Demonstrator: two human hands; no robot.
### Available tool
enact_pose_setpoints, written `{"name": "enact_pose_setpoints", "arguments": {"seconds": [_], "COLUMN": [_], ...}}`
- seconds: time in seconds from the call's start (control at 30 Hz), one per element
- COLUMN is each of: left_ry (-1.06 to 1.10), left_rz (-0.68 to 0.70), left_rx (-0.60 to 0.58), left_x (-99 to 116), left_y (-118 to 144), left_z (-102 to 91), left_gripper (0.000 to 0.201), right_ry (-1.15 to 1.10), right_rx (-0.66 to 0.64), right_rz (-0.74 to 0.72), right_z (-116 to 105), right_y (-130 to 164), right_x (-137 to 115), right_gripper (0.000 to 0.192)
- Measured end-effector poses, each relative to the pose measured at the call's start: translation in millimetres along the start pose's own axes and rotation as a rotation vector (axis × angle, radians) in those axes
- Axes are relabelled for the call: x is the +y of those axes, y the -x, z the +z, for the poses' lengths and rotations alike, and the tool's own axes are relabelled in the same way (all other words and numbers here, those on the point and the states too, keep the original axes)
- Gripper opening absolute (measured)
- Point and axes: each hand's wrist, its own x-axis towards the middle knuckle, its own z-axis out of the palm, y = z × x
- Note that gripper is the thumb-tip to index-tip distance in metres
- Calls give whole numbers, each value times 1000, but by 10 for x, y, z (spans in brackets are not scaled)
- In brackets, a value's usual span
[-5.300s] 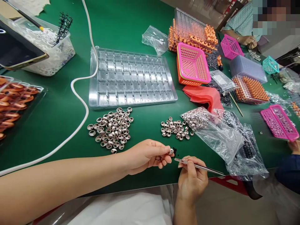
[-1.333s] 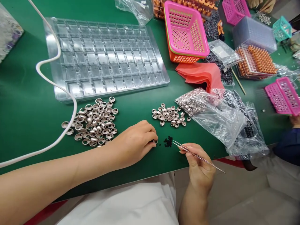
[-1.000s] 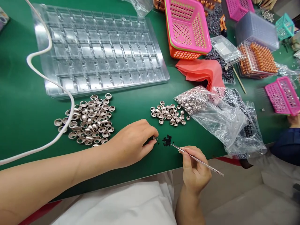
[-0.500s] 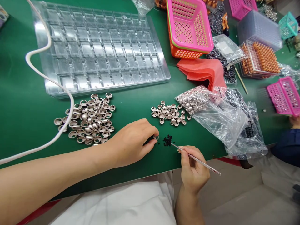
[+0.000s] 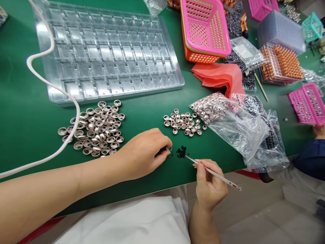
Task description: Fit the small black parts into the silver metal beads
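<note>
Between thumb and forefinger, my left hand [image 5: 146, 154] pinches a small silver metal ring [image 5: 169, 148] just above the green table. Tweezers [image 5: 215, 174] are held like a pen in my right hand [image 5: 210, 184], their tips at the lower right edge of a small heap of tiny black pieces [image 5: 181, 152]. Whether the tips grip a piece is too small to tell. Beyond the heap lies a group of small silver metal rings [image 5: 182, 122]. A bigger pile of larger silver rings [image 5: 99, 128] spreads left of my left hand.
A white cable [image 5: 63, 91] runs across the left pile and a clear compartment tray [image 5: 175, 64]. To the right lie a plastic bag of metal parts [image 5: 228, 118], red cloth [image 5: 220, 74] and stacked pink baskets [image 5: 223, 37]. Another person's sleeve [image 5: 311, 159] shows at far right.
The tweezers have turned slightly in my right hand, and their back end has shifted a little to the right. My left hand and the ring are nearly still.
</note>
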Motion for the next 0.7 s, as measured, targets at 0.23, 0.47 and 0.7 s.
{"name": "enact_pose_setpoints", "arguments": {"seconds": [0.23, 0.47, 0.7], "left_ry": [5, -10, -1], "left_rz": [12, 3, 5], "left_rx": [-2, -12, -5], "left_x": [7, 14, -10], "left_y": [3, -2, 1], "left_z": [-1, -11, 5], "left_gripper": [8, 8, 9], "right_ry": [42, 70, 85], "right_rx": [0, 12, 10], "right_rz": [39, 49, 42], "right_z": [2, 12, 23], "right_y": [13, 12, 25], "right_x": [-4, -15, -4], "right_gripper": [11, 10, 9]}}
